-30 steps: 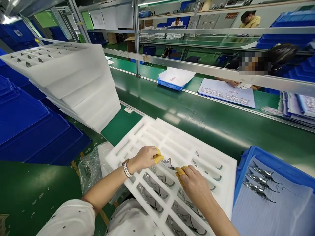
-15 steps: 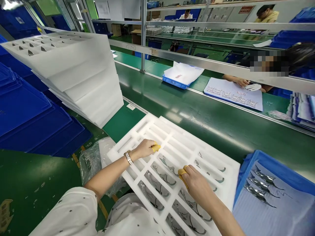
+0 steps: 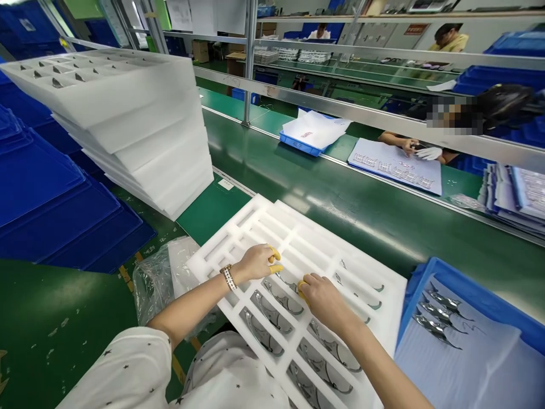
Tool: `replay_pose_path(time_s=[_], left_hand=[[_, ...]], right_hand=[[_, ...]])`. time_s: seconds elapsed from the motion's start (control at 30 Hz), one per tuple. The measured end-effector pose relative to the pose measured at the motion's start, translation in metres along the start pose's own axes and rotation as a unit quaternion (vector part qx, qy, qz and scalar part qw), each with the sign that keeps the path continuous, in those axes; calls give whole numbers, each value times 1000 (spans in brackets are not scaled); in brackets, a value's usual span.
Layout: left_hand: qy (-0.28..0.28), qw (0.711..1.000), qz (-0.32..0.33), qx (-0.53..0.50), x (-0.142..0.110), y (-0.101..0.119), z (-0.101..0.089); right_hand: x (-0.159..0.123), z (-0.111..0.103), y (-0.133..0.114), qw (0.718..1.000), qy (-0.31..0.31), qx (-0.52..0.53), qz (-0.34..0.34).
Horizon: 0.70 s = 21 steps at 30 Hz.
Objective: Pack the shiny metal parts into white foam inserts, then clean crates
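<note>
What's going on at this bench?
Someone is working over a white foam tray with both hands. The left hand and right hand, yellow covers on some fingers, are at either end of a shiny part in a slot; whether either grips it is unclear. Similar parts sit in nearer slots, while several far slots look bare. Three shiny pieces lie in the blue bin at right.

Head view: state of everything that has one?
Left hand, fingers parted near a shiny part
Right hand, fingers curled at that part; grip hidden
White foam tray, many slots filled
Blue tray at right, holding three shiny parts
Foam stack at left, edges staggered
Blue trays at left, stacked
Clear plastic bag, crumpled
</note>
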<state>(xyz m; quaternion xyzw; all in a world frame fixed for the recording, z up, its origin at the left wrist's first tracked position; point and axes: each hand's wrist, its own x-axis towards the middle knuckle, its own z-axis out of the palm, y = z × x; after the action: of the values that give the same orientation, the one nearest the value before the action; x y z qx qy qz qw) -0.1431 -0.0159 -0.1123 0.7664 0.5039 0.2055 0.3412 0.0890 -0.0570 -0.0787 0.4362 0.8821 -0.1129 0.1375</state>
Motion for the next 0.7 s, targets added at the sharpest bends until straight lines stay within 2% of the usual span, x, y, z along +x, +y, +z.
replay_pose_path(time_s=[0.1, 0.2, 0.27, 0.33, 0.4, 0.5, 0.6, 0.7], left_hand=[[3, 999, 6, 48, 0, 1, 4], [17, 996, 6, 92, -1, 2, 8], [30, 994, 8, 108, -1, 3, 9], [36, 995, 15, 97, 1, 2, 9], [35, 997, 27, 61, 1, 0, 5], [32, 999, 42, 14, 4, -7, -7], [61, 998, 35, 11, 19, -12, -25], [85, 995, 50, 28, 52, 6, -35]], right_hand=[[4, -4, -7, 998, -42, -1, 39], [4, -5, -11, 996, -51, 7, 76], [-4, -5, -6, 995, -28, 58, 77], [-22, -1, 9, 984, 29, 162, 67], [-51, 8, 34, 954, 103, 271, 82], [-113, 34, 85, 902, 181, 353, 171], [-189, 67, 139, 855, 207, 366, 304], [-257, 93, 184, 805, 196, 307, 469]])
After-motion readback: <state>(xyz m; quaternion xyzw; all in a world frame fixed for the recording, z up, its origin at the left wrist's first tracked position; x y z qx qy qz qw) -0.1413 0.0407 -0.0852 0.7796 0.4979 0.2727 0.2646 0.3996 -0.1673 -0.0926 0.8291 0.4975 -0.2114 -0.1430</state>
